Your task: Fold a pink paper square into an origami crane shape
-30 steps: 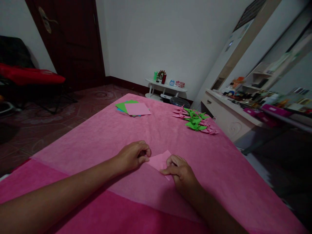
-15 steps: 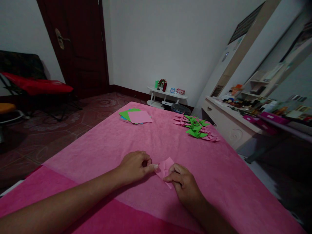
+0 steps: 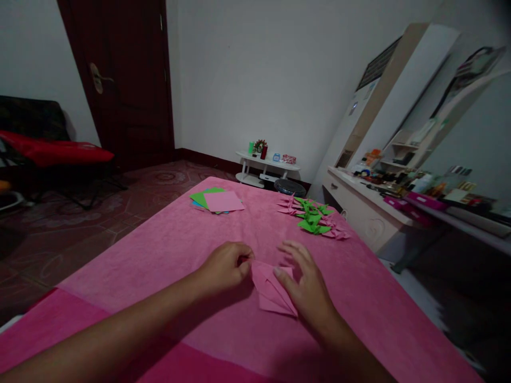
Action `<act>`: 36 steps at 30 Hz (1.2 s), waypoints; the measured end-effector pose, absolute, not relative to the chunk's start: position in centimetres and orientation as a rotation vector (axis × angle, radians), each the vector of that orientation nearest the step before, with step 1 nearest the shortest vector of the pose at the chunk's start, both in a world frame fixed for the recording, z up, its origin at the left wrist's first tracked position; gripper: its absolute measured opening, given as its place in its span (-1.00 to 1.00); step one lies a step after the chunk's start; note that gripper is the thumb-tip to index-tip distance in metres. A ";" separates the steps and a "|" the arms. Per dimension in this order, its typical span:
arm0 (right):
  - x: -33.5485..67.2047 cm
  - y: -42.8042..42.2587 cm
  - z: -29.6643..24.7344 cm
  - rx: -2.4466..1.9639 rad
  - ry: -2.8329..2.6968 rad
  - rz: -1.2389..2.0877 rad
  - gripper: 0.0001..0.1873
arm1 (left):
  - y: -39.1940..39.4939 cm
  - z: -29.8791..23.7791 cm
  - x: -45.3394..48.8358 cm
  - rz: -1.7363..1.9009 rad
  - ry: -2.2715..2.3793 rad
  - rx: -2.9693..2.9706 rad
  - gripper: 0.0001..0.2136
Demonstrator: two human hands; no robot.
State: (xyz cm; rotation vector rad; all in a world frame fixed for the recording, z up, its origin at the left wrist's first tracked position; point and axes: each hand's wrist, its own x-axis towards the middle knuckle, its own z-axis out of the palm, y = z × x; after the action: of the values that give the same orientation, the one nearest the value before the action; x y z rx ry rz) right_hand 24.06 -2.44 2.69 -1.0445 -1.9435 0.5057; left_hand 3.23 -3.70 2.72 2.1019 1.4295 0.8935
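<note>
A folded piece of pink origami paper (image 3: 273,292) is between my hands, just above or on the pink-covered surface. Its creases show on the near face. My left hand (image 3: 227,266) is closed in a pinch on its upper left corner. My right hand (image 3: 305,284) is open at the right side, with its fingers spread beyond the upper edge and the thumb touching the paper. Farther right lie several folded pink and green paper cranes (image 3: 313,218). A stack of square paper sheets (image 3: 223,201), pink on top of green and blue, lies at the far left.
The pink cloth (image 3: 159,255) covers the surface around my hands. A cluttered dresser (image 3: 367,202) stands along the right side. Beyond the far edge are a low white shelf (image 3: 267,159) and a dark round stool (image 3: 290,187). A red folding chair (image 3: 56,151) sits left, near the door (image 3: 120,80).
The pink paper has turned and shows a broader face. My right hand has loosened from its grip and spread its fingers. My left hand keeps its pinch. The camera view has shifted slightly.
</note>
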 end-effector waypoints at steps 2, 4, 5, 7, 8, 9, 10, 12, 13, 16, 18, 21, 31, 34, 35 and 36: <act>23.6 -1.2 4.4 -1.073 -1.917 0.794 -0.70 | -2.4 4.3 3.2 0.867 1.337 2.134 -0.83; 23.2 -0.3 5.5 -1.065 -1.923 1.035 -0.77 | -1.2 5.5 3.4 0.894 1.272 2.089 -0.86; 23.0 0.0 5.7 -1.059 -1.918 1.107 -0.74 | -0.6 5.9 3.5 0.935 1.247 2.029 -0.88; 22.7 0.2 5.5 -1.054 -1.870 1.200 -0.69 | 0.2 6.3 3.9 1.055 1.186 1.834 -0.91; 22.5 0.2 5.2 -1.051 -1.829 1.243 -0.69 | 0.5 6.3 4.1 1.123 1.155 1.715 -0.90; 22.3 0.2 4.8 -1.048 -1.787 1.287 -0.70 | 0.7 6.3 4.2 1.186 1.127 1.602 -0.87; 22.2 0.1 4.4 -1.034 -1.748 1.313 -0.71 | 0.7 6.2 4.4 1.235 1.100 1.511 -0.84; 21.8 0.0 3.9 -1.008 -1.696 1.278 -0.71 | 0.6 6.2 4.6 1.293 1.053 1.404 -0.77; 21.7 0.0 3.8 -0.994 -1.683 1.233 -0.71 | 0.4 6.2 4.6 1.305 1.036 1.382 -0.73; 21.6 -0.1 3.9 -0.971 -1.664 1.114 -0.72 | -0.3 6.3 4.2 1.233 1.004 1.383 -0.65; 21.7 -0.1 4.2 -0.979 -1.652 1.091 -0.73 | -0.7 6.1 3.7 1.076 0.985 1.409 -0.61; 21.8 0.0 4.1 -1.010 -1.651 1.091 -0.73 | -0.9 5.4 3.4 0.905 0.996 1.432 -0.59; 21.7 0.0 3.2 -0.994 -1.451 0.955 -0.70 | 0.1 3.9 4.1 1.156 1.087 1.378 -0.57; 21.9 0.2 2.6 -1.010 -1.551 0.946 -0.69 | 0.4 3.4 4.3 1.270 1.093 1.295 -0.61; 21.9 0.2 2.4 -1.013 -1.586 0.939 -0.70 | 0.5 3.2 4.4 1.303 1.099 1.259 -0.62; 21.9 0.3 2.2 -1.018 -1.610 0.920 -0.72 | 0.6 3.0 4.6 1.333 1.106 1.224 -0.62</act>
State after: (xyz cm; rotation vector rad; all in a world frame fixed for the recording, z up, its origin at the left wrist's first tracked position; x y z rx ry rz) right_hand 21.86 0.29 2.18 -1.0177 -1.6103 0.9195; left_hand 4.58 0.59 3.04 1.2237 1.1065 1.3328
